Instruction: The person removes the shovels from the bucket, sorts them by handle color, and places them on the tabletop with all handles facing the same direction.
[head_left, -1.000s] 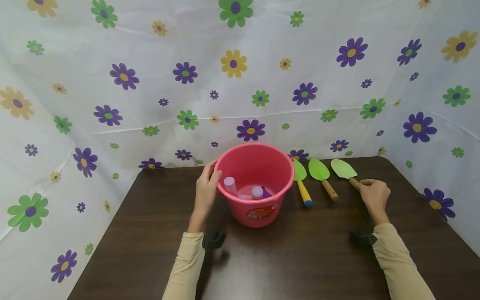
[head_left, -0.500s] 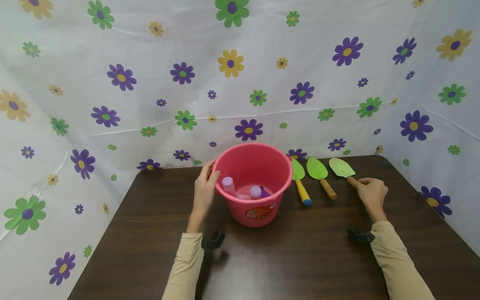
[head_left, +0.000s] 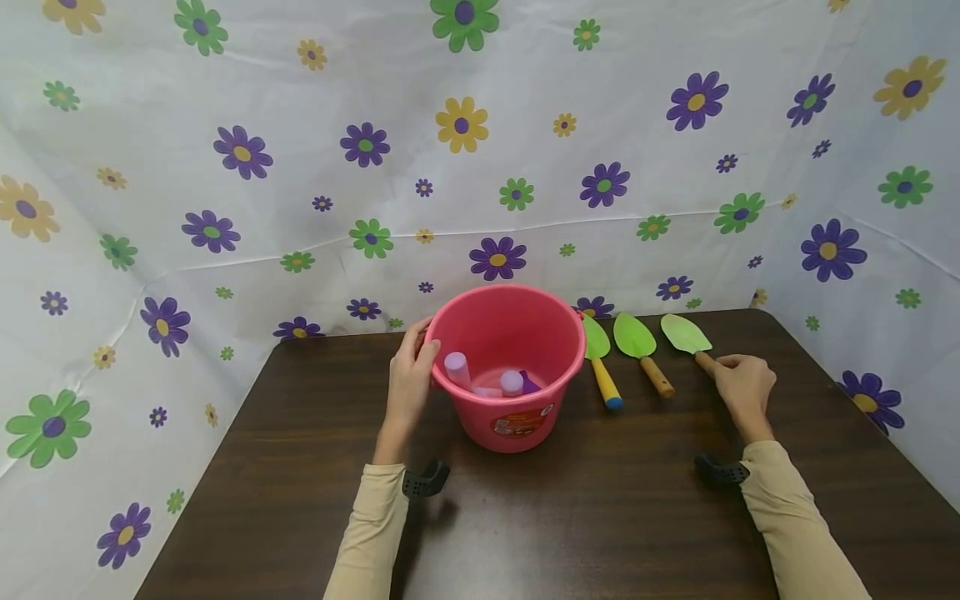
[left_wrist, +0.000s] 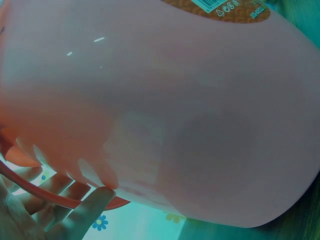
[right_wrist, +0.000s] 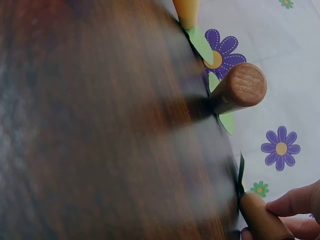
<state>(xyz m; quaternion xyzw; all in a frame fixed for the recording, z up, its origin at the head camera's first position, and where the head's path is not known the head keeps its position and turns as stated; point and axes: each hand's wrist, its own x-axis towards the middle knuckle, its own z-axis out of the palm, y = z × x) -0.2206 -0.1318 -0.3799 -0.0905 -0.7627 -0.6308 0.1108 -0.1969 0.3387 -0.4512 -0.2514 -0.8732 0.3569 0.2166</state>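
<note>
Left grip (head_left: pixel 407 379) holding bucket (head_left: pixel 480 417), right grip (head_left: pixel 745 390) pinching rightmost trowel (head_left: pixel 686 334), bucket partly hiding yellow-handled trowel (head_left: pixel 605 382); flowered sheet (head_left: pixel 292 200) behind

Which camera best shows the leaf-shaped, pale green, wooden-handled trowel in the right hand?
The head view: the trowel shows its whole blade there, though the right hand covers part of the handle. The right wrist view shows the handle close up, but the blade only as a dark sliver. The left wrist view misses it.
</note>
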